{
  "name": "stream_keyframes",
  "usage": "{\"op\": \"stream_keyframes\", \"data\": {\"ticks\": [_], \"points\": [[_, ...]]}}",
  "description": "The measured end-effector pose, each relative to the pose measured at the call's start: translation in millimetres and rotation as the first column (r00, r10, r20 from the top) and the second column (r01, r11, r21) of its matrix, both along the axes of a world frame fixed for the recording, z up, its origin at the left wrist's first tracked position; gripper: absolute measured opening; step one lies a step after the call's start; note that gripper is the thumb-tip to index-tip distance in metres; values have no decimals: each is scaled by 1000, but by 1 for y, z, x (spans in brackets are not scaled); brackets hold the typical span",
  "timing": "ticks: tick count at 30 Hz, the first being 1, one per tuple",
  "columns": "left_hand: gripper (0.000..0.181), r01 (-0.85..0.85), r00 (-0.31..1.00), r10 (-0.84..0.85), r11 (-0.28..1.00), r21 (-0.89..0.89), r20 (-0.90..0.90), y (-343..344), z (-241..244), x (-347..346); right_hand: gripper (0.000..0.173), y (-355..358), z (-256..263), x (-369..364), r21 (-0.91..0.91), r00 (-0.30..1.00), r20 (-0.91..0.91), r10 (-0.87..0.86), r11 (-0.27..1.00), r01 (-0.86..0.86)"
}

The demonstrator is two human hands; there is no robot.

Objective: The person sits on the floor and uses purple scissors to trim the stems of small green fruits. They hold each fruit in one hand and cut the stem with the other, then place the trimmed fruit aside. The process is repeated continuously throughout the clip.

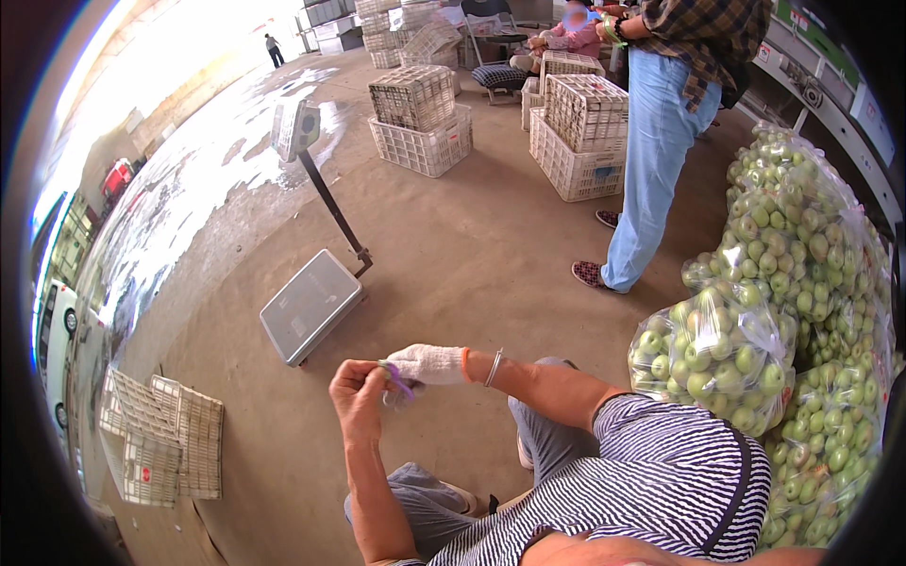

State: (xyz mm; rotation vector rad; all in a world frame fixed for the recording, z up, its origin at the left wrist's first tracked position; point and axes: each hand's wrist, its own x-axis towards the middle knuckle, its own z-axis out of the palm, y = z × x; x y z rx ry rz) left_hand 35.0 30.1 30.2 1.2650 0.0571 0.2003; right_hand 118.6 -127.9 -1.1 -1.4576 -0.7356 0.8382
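Observation:
My bare left hand [359, 397] pinches a small bundle of thin purple strips [398, 380] between thumb and fingers. From the other side, my right hand [429, 364], in a white knit glove with an orange cuff, closes on the same bundle. Loose pale strands hang below it, and the gloved fingertips are partly hidden. Both hands meet in front of my knees, above the concrete floor. Just beyond them stands a platform scale [311, 305] with a grey plate and a display [296, 131] on a post.
Clear plastic bags of green apples [715, 354] are heaped at my right. A person in blue jeans [648, 156] stands ahead; another sits behind. White plastic crates [425, 145] are stacked ahead, with more crates [170, 439] at left. Machinery [814, 85] runs along the right.

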Motion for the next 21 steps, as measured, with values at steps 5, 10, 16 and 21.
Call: {"op": "stream_keyframes", "data": {"ticks": [5,10,16,21], "points": [[4,-322,946,320,924,204,44,25,-7,4,45,-5,23,-18,124,953,-276,128,988,-97],[8,-349,928,368,820,453,49,34,-9,4,27,-13,48,-14,198,967,-35,251,951,-239],[14,71,978,87,715,696,-189,11,-6,-4,30,-10,42,6,421,872,-475,123,901,102],[13,388,903,-223,792,471,-368,-3,-2,-7,41,-18,33,8,62,940,-240,-243,962,265]]}}
